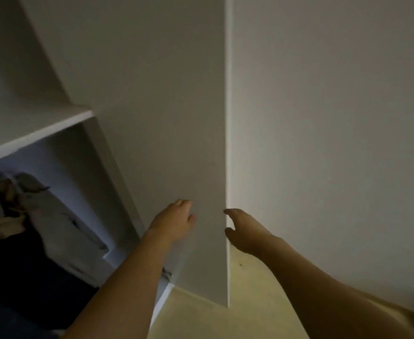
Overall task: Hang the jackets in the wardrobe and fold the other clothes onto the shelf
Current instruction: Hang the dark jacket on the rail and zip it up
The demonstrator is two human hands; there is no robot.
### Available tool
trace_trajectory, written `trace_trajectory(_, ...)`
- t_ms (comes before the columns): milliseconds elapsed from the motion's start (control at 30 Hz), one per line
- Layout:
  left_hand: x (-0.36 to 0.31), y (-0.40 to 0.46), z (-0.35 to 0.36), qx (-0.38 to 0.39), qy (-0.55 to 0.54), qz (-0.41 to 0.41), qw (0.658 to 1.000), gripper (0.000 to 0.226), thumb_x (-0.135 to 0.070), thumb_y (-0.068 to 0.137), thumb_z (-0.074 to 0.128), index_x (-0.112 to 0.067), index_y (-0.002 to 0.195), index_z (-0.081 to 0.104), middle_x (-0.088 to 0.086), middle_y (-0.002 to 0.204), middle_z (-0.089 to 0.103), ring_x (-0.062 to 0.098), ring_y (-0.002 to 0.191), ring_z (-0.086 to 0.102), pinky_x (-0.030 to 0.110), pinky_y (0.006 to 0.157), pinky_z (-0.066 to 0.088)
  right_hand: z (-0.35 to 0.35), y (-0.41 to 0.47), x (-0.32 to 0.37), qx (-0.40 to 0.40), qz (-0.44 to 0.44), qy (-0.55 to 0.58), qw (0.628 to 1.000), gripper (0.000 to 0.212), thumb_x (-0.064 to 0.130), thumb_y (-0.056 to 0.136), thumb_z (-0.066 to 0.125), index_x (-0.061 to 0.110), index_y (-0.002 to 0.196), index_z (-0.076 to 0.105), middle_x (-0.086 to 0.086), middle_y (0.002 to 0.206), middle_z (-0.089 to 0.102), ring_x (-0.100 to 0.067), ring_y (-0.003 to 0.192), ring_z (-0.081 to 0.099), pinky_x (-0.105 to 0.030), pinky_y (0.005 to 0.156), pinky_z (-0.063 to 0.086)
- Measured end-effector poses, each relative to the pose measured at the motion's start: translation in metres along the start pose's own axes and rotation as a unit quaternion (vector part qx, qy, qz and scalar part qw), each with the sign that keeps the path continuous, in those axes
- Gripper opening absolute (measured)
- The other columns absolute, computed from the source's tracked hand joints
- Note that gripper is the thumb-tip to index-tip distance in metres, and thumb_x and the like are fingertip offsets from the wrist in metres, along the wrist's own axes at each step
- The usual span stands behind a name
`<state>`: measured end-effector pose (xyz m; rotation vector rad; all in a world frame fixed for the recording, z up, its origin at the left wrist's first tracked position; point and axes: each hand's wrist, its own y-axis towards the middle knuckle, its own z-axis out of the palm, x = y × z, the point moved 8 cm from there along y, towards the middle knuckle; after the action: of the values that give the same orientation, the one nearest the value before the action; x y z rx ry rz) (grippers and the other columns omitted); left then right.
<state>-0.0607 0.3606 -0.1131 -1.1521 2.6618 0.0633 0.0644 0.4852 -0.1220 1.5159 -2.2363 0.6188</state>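
The left hand presses flat on the wardrobe door, fingers straight. The right hand grips the door's edge. Jackets hang inside, under the shelf.

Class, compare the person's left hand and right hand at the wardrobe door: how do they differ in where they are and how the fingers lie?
The left hand lies on the inner face of the wardrobe door; the right hand is at the door's free edge. The left hand's fingers lie flat against the panel; the right hand's thumb and fingers are spread and hooked at the edge. Both are bare, hold no clothing, and reach forward at about the same height.
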Motion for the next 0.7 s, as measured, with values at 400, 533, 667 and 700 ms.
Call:
trace_trajectory(400,-0.392,-0.041,0.14,0.076,-0.028,0.205,0.975,0.049,-0.037,0.1,0.035,-0.015,0.144,0.034,0.004,0.149,0.037,0.024,0.132,0.039,0.038,0.103,0.038,-0.107,-0.27,-0.338,-0.087,0.244,0.01,0.966,0.057,0.022,0.096,0.045,0.015,0.15,0.026,-0.003,0.156,0.028,-0.022,0.14,0.031,-0.033,0.113,0.026)
trace_trajectory(533,-0.51,-0.063,0.196,0.105,-0.026,0.27,0.957,0.05,-0.035,0.1,0.035,-0.012,0.144,0.036,0.008,0.148,0.038,0.027,0.132,0.038,0.038,0.106,0.036,-0.123,-0.362,-0.423,-0.125,0.313,0.033,0.941,0.057,0.018,0.095,0.046,0.016,0.149,0.028,-0.004,0.154,0.03,-0.021,0.141,0.03,-0.032,0.113,0.026)
trace_trajectory(667,-0.622,-0.116,0.249,0.144,-0.016,0.316,0.938,0.051,-0.037,0.1,0.036,-0.011,0.145,0.035,0.009,0.148,0.039,0.027,0.133,0.038,0.04,0.108,0.035,-0.133,-0.465,-0.498,-0.13,0.354,0.059,0.924,0.057,0.019,0.093,0.045,0.015,0.148,0.031,-0.005,0.153,0.031,-0.022,0.139,0.032,-0.03,0.11,0.027)
trace_trajectory(700,-0.65,-0.13,0.262,0.148,-0.012,0.328,0.933,0.051,-0.037,0.1,0.037,-0.011,0.145,0.035,0.01,0.148,0.039,0.027,0.134,0.038,0.04,0.109,0.035,-0.134,-0.491,-0.517,-0.131,0.364,0.068,0.92,0.057,0.019,0.093,0.046,0.015,0.148,0.03,-0.005,0.154,0.03,-0.022,0.139,0.032,-0.03,0.11,0.028)
